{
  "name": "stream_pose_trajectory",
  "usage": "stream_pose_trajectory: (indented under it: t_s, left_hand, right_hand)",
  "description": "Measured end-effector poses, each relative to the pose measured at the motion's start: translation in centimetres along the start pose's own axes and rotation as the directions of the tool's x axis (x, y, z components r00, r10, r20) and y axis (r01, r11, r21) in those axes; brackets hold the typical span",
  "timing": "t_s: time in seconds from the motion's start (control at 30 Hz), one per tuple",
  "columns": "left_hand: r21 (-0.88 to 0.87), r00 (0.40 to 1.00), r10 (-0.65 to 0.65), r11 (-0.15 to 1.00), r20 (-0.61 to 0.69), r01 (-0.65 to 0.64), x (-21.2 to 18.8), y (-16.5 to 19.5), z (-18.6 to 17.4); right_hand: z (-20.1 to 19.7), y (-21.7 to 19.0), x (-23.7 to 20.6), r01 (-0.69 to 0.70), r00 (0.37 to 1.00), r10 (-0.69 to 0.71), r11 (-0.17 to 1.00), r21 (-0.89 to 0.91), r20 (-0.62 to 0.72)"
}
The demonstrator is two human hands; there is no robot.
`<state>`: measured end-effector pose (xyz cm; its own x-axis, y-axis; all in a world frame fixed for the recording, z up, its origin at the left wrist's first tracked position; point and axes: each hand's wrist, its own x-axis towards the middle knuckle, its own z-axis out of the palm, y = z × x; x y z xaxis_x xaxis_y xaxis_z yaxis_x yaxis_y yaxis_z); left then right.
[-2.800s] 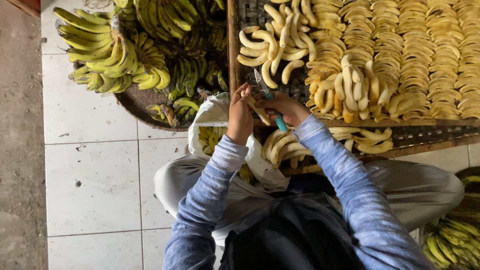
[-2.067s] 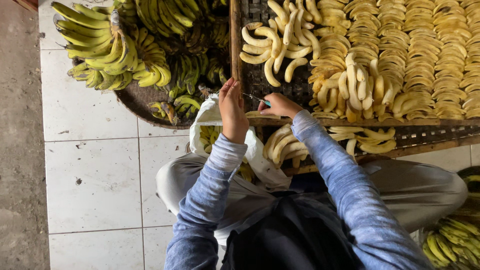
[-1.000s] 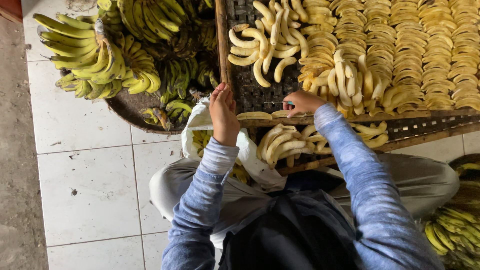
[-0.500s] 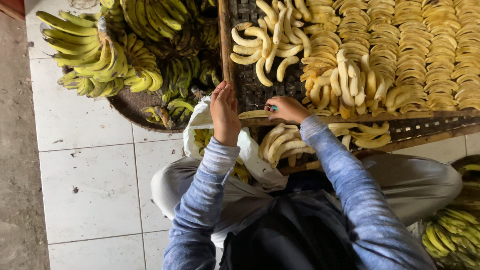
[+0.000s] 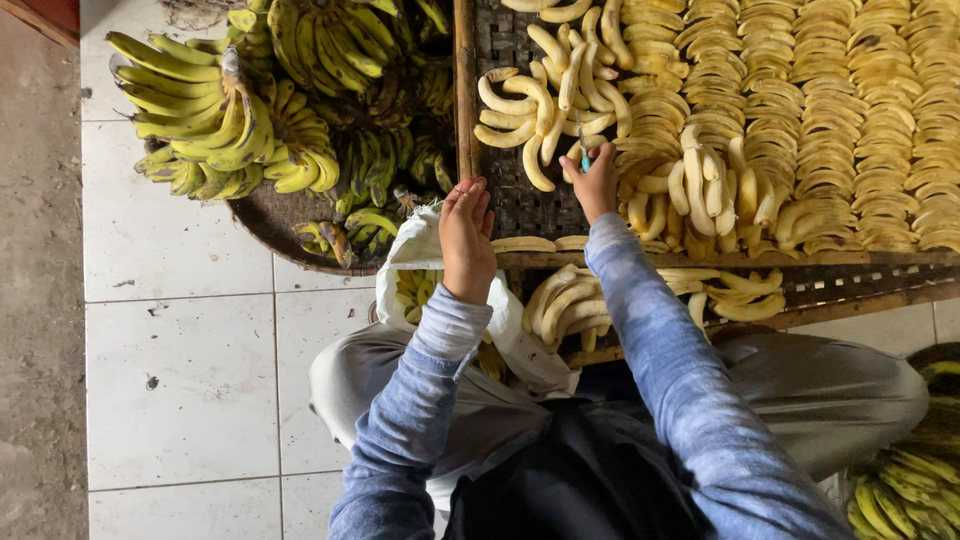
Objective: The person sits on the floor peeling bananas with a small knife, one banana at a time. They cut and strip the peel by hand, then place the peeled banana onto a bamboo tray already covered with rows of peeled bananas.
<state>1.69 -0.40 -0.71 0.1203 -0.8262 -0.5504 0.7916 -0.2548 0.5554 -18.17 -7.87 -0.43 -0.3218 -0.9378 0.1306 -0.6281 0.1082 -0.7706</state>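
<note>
My right hand [image 5: 598, 183] reaches onto a dark woven tray [image 5: 512, 203] and is shut on a small knife with a teal handle [image 5: 583, 157], its fingers touching loose peeled bananas [image 5: 540, 100]. My left hand [image 5: 467, 236] hovers palm down with straight fingers over a white bag [image 5: 412, 258] that sits on my lap; nothing shows in it. Neat rows of peeled bananas [image 5: 830, 120] fill the tray's right part.
A round basket [image 5: 268, 216] at the upper left holds bunches of unpeeled green-yellow bananas [image 5: 200, 110]. A lower rack [image 5: 850, 290] carries more peeled bananas [image 5: 565, 300]. More unpeeled bananas [image 5: 900, 490] lie at the bottom right. White floor tiles [image 5: 180, 380] spread to the left.
Both hands worked together on a banana with the knife. They have since parted: the right hand went forward onto the tray, and the left stayed over the white bag.
</note>
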Motion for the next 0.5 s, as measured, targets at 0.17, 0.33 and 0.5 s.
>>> stream_pose_trajectory:
  t_s: [0.17,0.33,0.5]
  left_hand:
    - [0.035,1.0,-0.014,0.999,0.002,0.014,0.8,-0.8,-0.1]
    - [0.084,0.995,-0.099,0.992,0.023,0.097,0.7,-3.4,0.1]
    - [0.381,0.989,-0.148,0.915,0.018,0.13,-2.5,-5.3,2.0]
  right_hand:
    - [0.9,-0.7,0.4,0.02,1.0,-0.02,0.999,-0.047,-0.017]
    - [-1.3,0.4,-0.5,-0.221,0.975,0.2,0.919,0.327,0.095]
    - [-7.0,0.6,-6.9,-0.648,0.742,0.225,0.485,0.587,0.632]
